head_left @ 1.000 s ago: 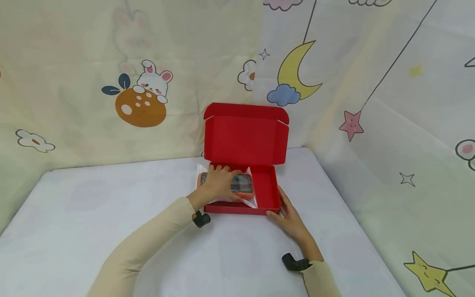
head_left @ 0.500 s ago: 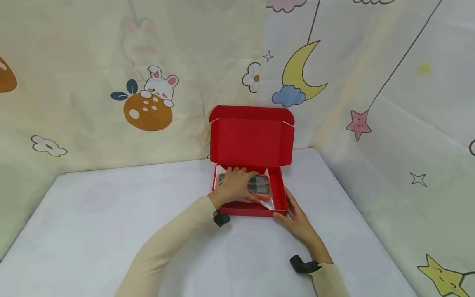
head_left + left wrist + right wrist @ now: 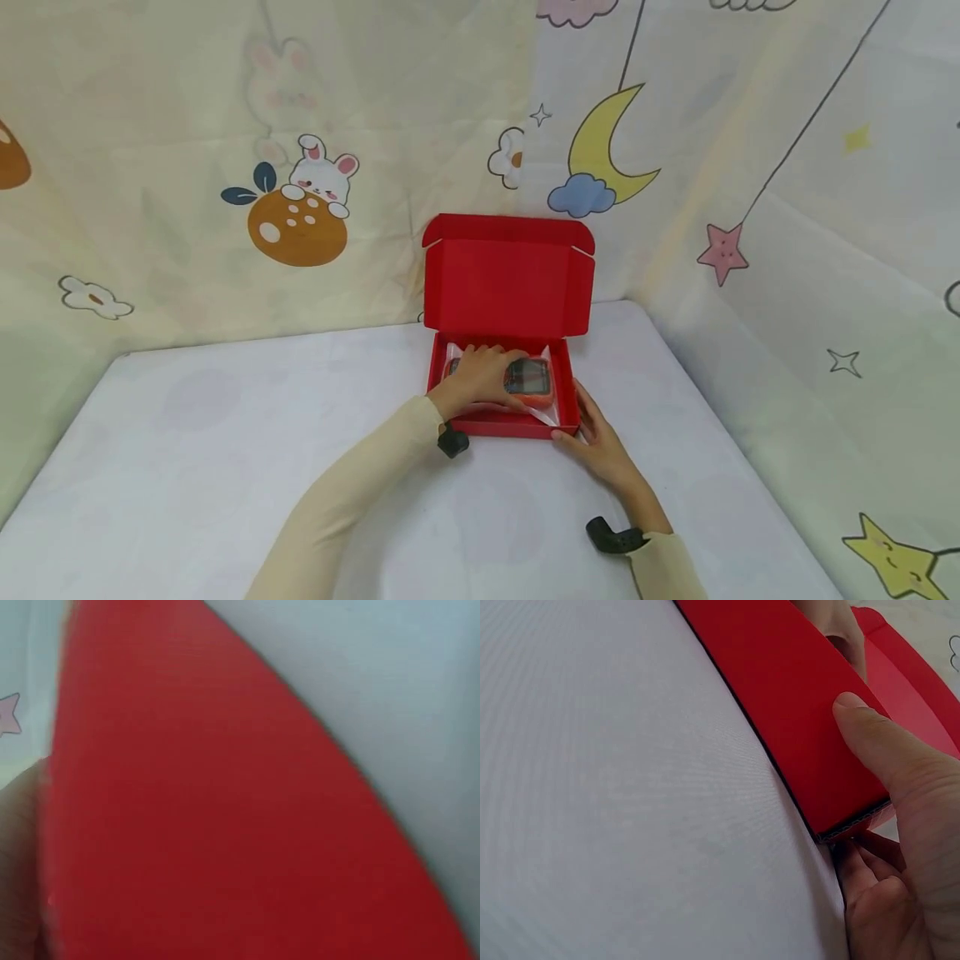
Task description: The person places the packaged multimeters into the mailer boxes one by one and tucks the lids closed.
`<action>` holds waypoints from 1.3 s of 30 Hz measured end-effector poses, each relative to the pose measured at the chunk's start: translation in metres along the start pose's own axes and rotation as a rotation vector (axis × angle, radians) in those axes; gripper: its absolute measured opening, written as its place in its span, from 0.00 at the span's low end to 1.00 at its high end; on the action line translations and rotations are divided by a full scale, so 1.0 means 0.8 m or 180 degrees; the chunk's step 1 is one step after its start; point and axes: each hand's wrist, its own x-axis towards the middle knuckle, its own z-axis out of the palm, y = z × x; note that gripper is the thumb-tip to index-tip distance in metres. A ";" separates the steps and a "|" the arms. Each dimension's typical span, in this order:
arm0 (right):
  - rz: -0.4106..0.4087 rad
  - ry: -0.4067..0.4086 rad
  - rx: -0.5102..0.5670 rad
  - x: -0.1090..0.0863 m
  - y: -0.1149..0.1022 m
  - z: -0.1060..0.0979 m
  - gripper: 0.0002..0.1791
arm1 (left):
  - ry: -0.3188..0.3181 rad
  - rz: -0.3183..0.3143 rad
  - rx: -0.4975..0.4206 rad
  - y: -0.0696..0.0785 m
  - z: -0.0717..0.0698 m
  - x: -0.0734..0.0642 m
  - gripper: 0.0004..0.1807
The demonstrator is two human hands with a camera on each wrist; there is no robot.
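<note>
A red cardboard box [image 3: 502, 427] stands on the table with its lid [image 3: 506, 283] raised at the back. Inside lies an orange device with a grey screen [image 3: 528, 377], in a clear plastic bag [image 3: 551, 414]. My left hand [image 3: 480, 377] grips the bagged device from above, covering its middle. At the front right corner, my right hand [image 3: 600, 450] holds the box. The right wrist view shows that thumb [image 3: 877, 739] on the front wall, the fingers [image 3: 881, 900] round the corner. Red box wall fills most of the left wrist view, hiding the device.
White cloth covers the table [image 3: 225, 450]. A cartoon-printed curtain [image 3: 405, 125] hangs close behind the lid, and another printed side [image 3: 810, 250] rises at the right. Black wrist cameras [image 3: 615, 536] sit on both wrists.
My left hand has shifted the bagged device rightward and down into the box; earlier it overhung the left wall. The right hand keeps its hold on the corner. The head view has shifted slightly.
</note>
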 end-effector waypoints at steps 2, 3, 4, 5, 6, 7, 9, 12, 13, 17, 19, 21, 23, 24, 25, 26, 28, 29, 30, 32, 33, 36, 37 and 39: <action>0.0020 -0.0019 0.0018 -0.001 0.000 0.003 0.50 | -0.0049 -0.0029 -0.0065 -0.004 0.005 -0.002 0.49; 0.0012 -0.0021 0.0017 -0.001 0.000 0.004 0.50 | -0.0056 -0.0037 -0.0083 -0.006 0.007 -0.002 0.49; 0.0005 -0.0022 0.0016 -0.001 0.001 0.004 0.50 | -0.0059 -0.0042 -0.0094 -0.008 0.009 -0.002 0.49; 0.0010 -0.0023 0.0017 -0.002 -0.004 0.005 0.50 | -0.0058 -0.0048 -0.0125 -0.009 0.011 -0.002 0.50; 0.0013 -0.0018 0.0002 -0.002 -0.005 0.004 0.49 | -0.0055 -0.0043 -0.0154 -0.009 0.011 -0.002 0.50; 0.0020 -0.0016 -0.0014 -0.002 -0.006 0.004 0.49 | -0.0063 -0.0048 -0.0193 -0.009 0.012 -0.001 0.50; 0.0034 -0.0022 -0.0061 -0.003 -0.008 0.001 0.49 | -0.0097 -0.0057 -0.0272 -0.009 0.015 0.000 0.51; 0.0049 -0.0008 -0.0133 -0.003 -0.006 -0.003 0.49 | -0.0137 -0.0062 -0.0383 -0.009 0.018 0.001 0.52; 0.0045 -0.0004 -0.0148 -0.003 -0.006 -0.004 0.50 | -0.0150 -0.0065 -0.0402 -0.010 0.020 0.002 0.53; -0.0008 -0.0004 -0.0149 0.000 -0.003 -0.005 0.50 | -0.0157 -0.0039 -0.0321 -0.012 0.022 0.000 0.56; -0.0033 -0.0008 -0.0142 0.002 -0.001 -0.004 0.50 | -0.0172 -0.0040 -0.0244 -0.012 0.023 -0.002 0.58; -0.0038 -0.0014 -0.0146 0.002 0.000 -0.003 0.50 | -0.0179 -0.0036 -0.0161 -0.013 0.023 -0.003 0.60; -0.0020 0.0007 -0.0120 0.002 0.000 -0.001 0.50 | -0.0180 -0.0022 -0.0148 -0.012 0.022 -0.005 0.60; -0.0008 0.0019 -0.0102 0.001 0.001 0.000 0.50 | -0.0180 -0.0012 -0.0148 -0.012 0.022 -0.005 0.60; 0.0008 0.0021 -0.0086 0.000 0.000 0.000 0.50 | -0.0179 -0.0001 -0.0159 -0.012 0.021 -0.006 0.60; 0.0023 0.0027 -0.0070 -0.001 -0.001 0.000 0.51 | -0.0173 0.0014 -0.0163 -0.011 0.020 -0.007 0.60; 0.0040 0.0030 -0.0048 -0.002 -0.001 0.001 0.51 | -0.0169 0.0031 -0.0200 -0.011 0.019 -0.010 0.61; 0.0041 0.0021 -0.0052 -0.003 -0.001 0.001 0.51 | -0.0166 0.0032 -0.0196 -0.012 0.018 -0.011 0.61; 0.0038 0.0024 -0.0065 -0.003 -0.001 0.001 0.51 | -0.0168 0.0024 -0.0202 -0.013 0.018 -0.013 0.62; 0.0056 0.0027 -0.0064 -0.004 -0.001 0.001 0.50 | -0.0173 -0.0013 -0.0207 -0.016 0.017 -0.016 0.62; 0.0072 0.0026 -0.0061 -0.003 -0.002 0.001 0.50 | -0.0173 -0.0049 -0.0216 -0.018 0.016 -0.017 0.61; 0.0134 0.0021 0.0028 -0.001 -0.004 0.000 0.50 | -0.0115 -0.0171 -0.0308 -0.026 0.011 -0.020 0.57; 0.0175 0.0018 0.0076 0.000 -0.005 -0.001 0.49 | -0.0072 -0.0199 -0.0350 -0.029 0.008 -0.021 0.55; 0.0237 0.0029 0.0167 0.002 -0.009 -0.003 0.47 | 0.0036 -0.0232 -0.0441 -0.034 0.001 -0.023 0.51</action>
